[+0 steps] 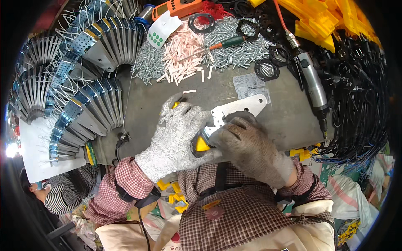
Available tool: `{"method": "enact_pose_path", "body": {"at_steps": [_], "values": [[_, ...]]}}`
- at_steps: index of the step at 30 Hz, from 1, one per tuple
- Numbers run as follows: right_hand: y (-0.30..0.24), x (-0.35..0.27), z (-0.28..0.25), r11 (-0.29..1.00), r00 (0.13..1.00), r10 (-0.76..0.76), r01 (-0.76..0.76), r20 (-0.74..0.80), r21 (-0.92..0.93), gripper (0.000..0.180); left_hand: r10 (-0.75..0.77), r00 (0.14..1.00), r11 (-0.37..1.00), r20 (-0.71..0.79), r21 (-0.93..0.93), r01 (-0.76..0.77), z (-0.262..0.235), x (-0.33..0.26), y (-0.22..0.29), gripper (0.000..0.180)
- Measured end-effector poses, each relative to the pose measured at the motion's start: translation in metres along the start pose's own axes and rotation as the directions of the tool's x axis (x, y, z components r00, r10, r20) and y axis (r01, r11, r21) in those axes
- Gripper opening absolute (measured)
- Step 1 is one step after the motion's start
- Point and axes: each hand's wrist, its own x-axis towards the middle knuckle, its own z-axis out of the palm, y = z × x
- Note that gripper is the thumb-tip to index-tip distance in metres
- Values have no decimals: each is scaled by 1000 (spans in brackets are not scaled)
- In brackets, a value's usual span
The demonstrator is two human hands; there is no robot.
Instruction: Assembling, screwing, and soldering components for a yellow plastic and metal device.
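Observation:
My left hand (176, 131), in a pale speckled glove, is closed around a yellow plastic part (202, 144) in front of me. Much of that part is hidden by my fingers. A flat silver metal plate (251, 104) with round holes juts out from between my hands toward the far right. Dark and worn, the glove on my right hand (255, 146) has its fingers curled down on the plate's near end, beside the yellow part. What lies beneath those fingertips cannot be seen. A small pale sleeve (189, 91) lies on the grey worktop (142, 104) beyond my left hand.
Silver screws (234, 54), pale pink sleeves (180, 54) and a green-handled screwdriver (230, 42) lie at the back. A power screwdriver (313, 79) on a red hose lies right, beside black cords (356, 108). Metal plate assemblies (94, 104) crowd the left; yellow parts (331, 21) fill the far right.

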Motion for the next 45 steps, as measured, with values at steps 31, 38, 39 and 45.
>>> {"method": "enact_pose_path", "body": {"at_steps": [31, 38, 39, 45], "values": [[34, 38, -17, -150, 727, 600, 512, -334, 846, 39, -89, 956, 996, -278, -52, 78, 5, -24, -23, 52], [56, 33, 9, -394, 782, 601, 471, -167, 790, 27, -136, 973, 989, -185, -85, 122, 1, -19, -20, 50], [55, 35, 8, -378, 787, 591, 467, -180, 800, 27, -140, 974, 989, -179, -80, 127, 0, -19, -20, 49], [50, 37, 4, -415, 758, 644, 462, -105, 784, 25, -146, 977, 987, -156, -90, 133, 0, -15, -21, 46]]}}
